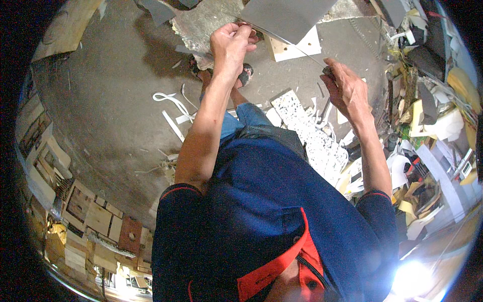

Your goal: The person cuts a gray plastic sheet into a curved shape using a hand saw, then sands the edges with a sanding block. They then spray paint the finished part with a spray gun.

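A thin, straight metal strip or rod [308, 54] runs slantwise between my two hands along the near edge of a grey flat sheet [289, 19]. My left hand [232, 46] is closed at its upper left end, fingertips pinched beside the sheet's left corner. At the other end my right hand [348, 89] is closed round a small dark piece like a handle, which the fingers partly hide. Whether the left fingers grip the rod, the sheet or both, I cannot tell. Below the sheet shows a pale board [297, 46] with small dark holes.
A speckled black-and-white slab [308, 132] lies on the floor near my legs, with white strips [173, 108] to its left. Scrap pieces [427, 121] pile up along the right. Wooden blocks and boards [98, 219] are stacked at lower left. A bright lamp [412, 278] glares at lower right.
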Motion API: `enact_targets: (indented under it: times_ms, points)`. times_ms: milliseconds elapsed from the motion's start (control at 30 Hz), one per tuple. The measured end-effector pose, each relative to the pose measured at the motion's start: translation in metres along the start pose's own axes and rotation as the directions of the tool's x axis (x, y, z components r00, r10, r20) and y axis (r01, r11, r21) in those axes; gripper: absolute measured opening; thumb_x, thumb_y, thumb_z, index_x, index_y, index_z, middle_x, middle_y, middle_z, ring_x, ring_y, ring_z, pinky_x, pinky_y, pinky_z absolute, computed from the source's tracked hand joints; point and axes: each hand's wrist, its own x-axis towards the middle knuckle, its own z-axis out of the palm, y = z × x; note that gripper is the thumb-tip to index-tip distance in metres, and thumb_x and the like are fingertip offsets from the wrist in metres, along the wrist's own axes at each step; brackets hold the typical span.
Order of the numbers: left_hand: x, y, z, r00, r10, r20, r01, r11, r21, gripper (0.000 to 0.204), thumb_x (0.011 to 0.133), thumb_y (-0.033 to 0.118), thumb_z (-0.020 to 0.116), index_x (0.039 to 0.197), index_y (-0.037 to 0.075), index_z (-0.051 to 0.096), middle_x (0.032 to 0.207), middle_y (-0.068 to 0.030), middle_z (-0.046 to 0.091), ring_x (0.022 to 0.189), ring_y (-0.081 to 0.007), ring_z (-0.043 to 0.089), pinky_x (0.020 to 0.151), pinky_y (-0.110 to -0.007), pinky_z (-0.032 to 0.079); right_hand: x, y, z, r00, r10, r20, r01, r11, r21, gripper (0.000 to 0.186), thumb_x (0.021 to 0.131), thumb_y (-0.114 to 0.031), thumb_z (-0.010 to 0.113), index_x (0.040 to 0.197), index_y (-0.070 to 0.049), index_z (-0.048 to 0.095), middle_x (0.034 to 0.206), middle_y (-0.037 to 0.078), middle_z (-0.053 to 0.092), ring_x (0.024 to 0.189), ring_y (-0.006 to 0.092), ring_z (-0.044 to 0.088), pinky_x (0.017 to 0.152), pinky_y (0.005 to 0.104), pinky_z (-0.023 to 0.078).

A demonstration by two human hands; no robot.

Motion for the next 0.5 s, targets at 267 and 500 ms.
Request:
enact_targets:
  times_ms: [267,500]
  points:
    - [0.001,-0.005,0.003,0.999,0.012,-0.032,-0.015,0.995,-0.095,0.016,0.09,0.009,0.064,0.094,-0.006,0.063,0.086,-0.0141,0.068,0.071,-0.0209,0.069,0.056,-0.03,0.059,0.006,0.003,0.002,0.999,-0.014,0.039,0.016,0.999,-0.043,0.034,0.093,-0.019,0.067,0.125,-0.01,0.059,0.099,0.013,0.071,0.086,0.0328,0.071,0.069,0.0419,0.058]
    - [0.002,-0.003,0.002,1.0,-0.001,-0.02,0.001,1.0,-0.024,0.016,0.093,0.013,0.066,0.101,-0.001,0.064,0.087,-0.0121,0.067,0.073,-0.0212,0.07,0.06,-0.032,0.06,0.015,0.004,0.004,0.998,-0.03,0.063,0.034,0.998,-0.057,0.033,0.094,-0.018,0.066,0.125,-0.011,0.059,0.098,0.014,0.07,0.085,0.0341,0.07,0.069,0.0435,0.057]
